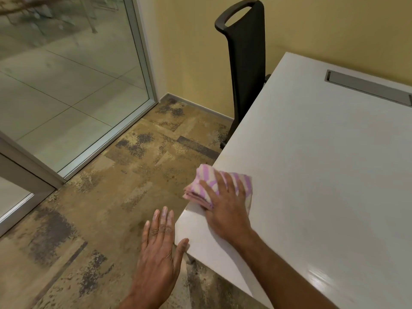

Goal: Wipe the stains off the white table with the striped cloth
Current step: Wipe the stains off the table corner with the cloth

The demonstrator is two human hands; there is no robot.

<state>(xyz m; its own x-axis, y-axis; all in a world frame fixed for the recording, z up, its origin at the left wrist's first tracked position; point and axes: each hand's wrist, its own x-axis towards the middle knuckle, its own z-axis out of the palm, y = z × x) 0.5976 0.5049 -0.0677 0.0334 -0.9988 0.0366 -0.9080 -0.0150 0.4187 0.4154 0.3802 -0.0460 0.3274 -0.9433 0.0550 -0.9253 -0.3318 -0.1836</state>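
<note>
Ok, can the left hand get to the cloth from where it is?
Probably yes. The left hand is open beside the table corner, and the cloth overhangs that edge just ahead. Only the right hand lies on it, leaving its left folds bare.

Folded pink-striped cloth (207,175) apparently overhangs edge of white table (323,163).

The table (323,163) fills the view from 1 to 5 o'clock. On its corner nearest 9 o'clock lies the cloth (207,177), overhanging the edge, under the right hand (225,206). The left hand (158,248) sits at 7 o'clock of the cloth, off the table. The chair (245,63) stands at 12 o'clock, behind the table's edge.
</note>
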